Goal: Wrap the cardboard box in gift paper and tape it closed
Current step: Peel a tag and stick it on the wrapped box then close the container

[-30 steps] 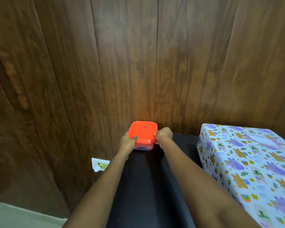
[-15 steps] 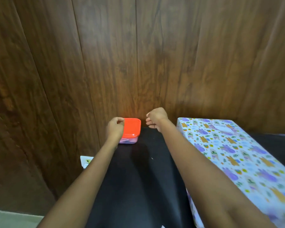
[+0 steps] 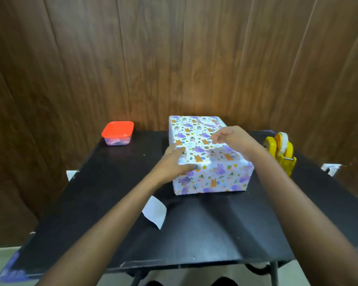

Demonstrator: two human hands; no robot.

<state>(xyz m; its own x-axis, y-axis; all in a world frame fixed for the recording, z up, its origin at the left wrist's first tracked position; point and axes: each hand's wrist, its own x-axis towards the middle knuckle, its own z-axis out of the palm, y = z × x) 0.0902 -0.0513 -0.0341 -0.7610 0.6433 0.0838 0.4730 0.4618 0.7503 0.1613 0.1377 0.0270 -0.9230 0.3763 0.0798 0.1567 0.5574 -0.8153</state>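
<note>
Wooden wall, black table, wrapped box

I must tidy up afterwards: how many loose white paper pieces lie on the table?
1. The white paper piece lies on the black table, in front of the wrapped box, beside the left forearm. Others may be hidden behind the box or under the arms.

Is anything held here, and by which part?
Nothing plainly gripped: left hand lies on the near-left top corner of the wrapped box; right hand hovers open above it.
</note>
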